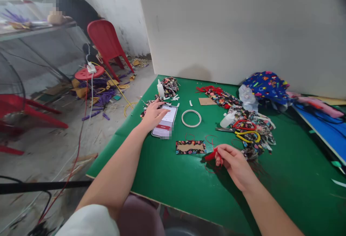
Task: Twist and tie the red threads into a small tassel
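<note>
My left hand point(153, 115) reaches over a smartphone point(163, 123) with a lit screen, its fingers spread and the thumb over the display. Pinched in my right hand point(233, 162) is a red tassel point(211, 155), with thin loose red threads curling around it on the table. Just left of the tassel lies a small flat card piece point(190, 147), its edges wrapped in dark floral fabric and bare brown board showing in the middle. A white ring of tape point(191, 118) lies flat between the phone and the scissors point(244, 131), which have red and yellow handles.
Floral fabric pieces point(225, 99) with red tassels lie at the back, near a brown card point(207, 101) and a blue patterned cloth point(267, 88). Glue bottles point(160, 88) stand or lean among scraps. Beyond the green table point(167, 178), a person sits near a red chair point(105, 39).
</note>
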Motion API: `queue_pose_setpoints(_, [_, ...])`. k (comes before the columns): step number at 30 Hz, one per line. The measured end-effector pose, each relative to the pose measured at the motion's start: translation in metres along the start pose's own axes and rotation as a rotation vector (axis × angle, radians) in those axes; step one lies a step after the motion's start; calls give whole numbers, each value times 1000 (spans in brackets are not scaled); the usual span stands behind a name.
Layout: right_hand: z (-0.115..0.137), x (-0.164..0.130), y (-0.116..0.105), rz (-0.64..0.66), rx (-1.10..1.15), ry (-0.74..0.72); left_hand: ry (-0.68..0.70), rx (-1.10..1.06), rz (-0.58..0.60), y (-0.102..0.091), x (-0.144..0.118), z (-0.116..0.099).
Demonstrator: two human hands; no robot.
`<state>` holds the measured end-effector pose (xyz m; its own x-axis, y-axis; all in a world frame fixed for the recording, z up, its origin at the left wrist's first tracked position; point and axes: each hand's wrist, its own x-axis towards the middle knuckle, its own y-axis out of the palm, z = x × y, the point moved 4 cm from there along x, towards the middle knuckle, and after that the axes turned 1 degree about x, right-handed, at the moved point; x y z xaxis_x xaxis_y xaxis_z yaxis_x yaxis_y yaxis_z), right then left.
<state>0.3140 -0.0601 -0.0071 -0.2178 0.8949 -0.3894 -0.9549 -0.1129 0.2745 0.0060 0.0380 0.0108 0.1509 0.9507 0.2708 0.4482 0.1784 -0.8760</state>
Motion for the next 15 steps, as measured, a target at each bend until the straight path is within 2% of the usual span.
queue_pose_setpoints(4, [2,0,-1,-21,34,1,22,24,23,0,-1,-4])
queue_pose_setpoints(7, [2,1,-3,-33,45,-3,52,40,-7,-6,-3,-8])
queue_pose_setpoints(15, [0,3,-6,-39,44,-10,216,97,38,-15,-9,-31])
